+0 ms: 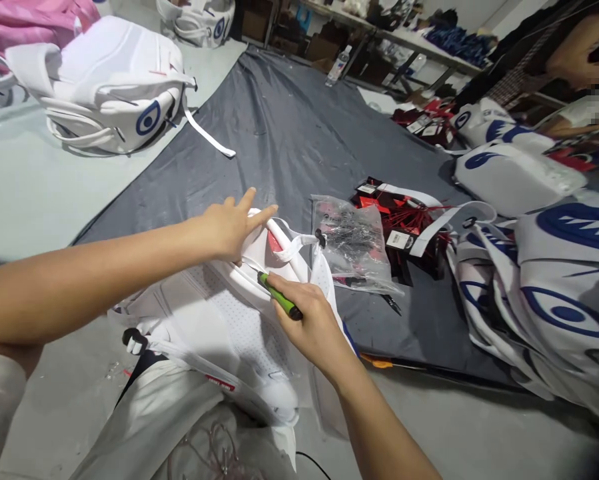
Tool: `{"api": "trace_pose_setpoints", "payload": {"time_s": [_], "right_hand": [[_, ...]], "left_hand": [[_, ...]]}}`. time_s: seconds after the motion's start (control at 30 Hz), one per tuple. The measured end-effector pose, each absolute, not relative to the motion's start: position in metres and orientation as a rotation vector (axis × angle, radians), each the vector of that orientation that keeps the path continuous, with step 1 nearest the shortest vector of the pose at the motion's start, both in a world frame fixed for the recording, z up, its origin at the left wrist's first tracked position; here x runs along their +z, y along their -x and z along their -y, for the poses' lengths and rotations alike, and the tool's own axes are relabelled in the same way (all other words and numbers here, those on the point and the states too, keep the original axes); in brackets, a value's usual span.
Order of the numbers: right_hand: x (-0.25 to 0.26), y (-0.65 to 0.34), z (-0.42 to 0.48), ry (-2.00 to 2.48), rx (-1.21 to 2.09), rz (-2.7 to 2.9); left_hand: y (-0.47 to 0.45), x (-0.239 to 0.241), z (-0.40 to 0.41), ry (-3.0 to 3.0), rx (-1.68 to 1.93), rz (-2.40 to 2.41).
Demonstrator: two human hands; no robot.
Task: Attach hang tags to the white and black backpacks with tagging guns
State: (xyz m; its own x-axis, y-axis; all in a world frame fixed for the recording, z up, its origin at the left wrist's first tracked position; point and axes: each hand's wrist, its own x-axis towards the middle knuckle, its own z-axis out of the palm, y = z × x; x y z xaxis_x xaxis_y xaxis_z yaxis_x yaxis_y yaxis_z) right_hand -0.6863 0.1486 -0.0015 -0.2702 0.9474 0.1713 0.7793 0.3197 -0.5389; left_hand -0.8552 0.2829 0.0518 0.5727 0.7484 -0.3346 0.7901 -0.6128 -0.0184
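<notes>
A white backpack (246,313) rests across my lap against the table edge, its padded, dotted back panel facing up. My left hand (232,230) grips its upper edge near the white handle loop, with two fingers stretched out over the rim. In my right hand (306,313) is a green-and-black utility knife (280,297). Its thin tip points left at the seam, just below my left hand. Whether the tip touches the fabric is hard to make out. A white strap (296,247) with a black cord stop curls beside the handle.
The table has a dark grey cover (289,133). A clear plastic bag (352,243) and black-and-red tags (404,220) lie beyond my right hand. White-and-blue backpacks (564,300) pile up at right; another backpack (119,87) stands upper left. A bottle (338,67) stands far back. A co-worker's arm (579,53) shows upper right.
</notes>
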Motion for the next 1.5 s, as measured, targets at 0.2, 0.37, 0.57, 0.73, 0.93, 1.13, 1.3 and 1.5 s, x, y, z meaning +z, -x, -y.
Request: {"api": "trace_pose_setpoints", "payload": {"time_s": [0.2,0.37,0.57,0.73,0.93,1.13,1.3,1.5], "right_hand": [[-0.024,0.717,-0.161,1.341,0.513,1.938],[-0.039,0.721,-0.168,1.355,0.661,1.787],[-0.040,0.727,-0.175,1.331,0.818,1.621],[-0.040,0.729,-0.175,1.318,0.803,1.624],[-0.037,0.726,-0.169,1.374,0.753,1.627],[-0.034,0.724,-0.166,1.438,0.732,1.607],[-0.032,0.727,-0.169,1.497,0.766,1.541],[-0.030,0.735,-0.181,1.494,0.826,1.505]], "left_hand": [[0.868,0.050,-0.263,-2.680,-0.401,-1.522],[0.866,0.033,-0.267,-2.659,-0.372,-1.637],[0.865,0.027,-0.273,-2.701,-0.403,-1.610],[0.871,0.026,-0.275,-2.716,-0.371,-1.555],[0.882,0.031,-0.285,-2.581,-0.360,-1.344],[0.884,0.032,-0.295,-2.484,-0.381,-1.251],[0.884,0.027,-0.301,-2.445,-0.365,-1.221],[0.883,0.026,-0.312,-2.350,-0.424,-1.184]]}}
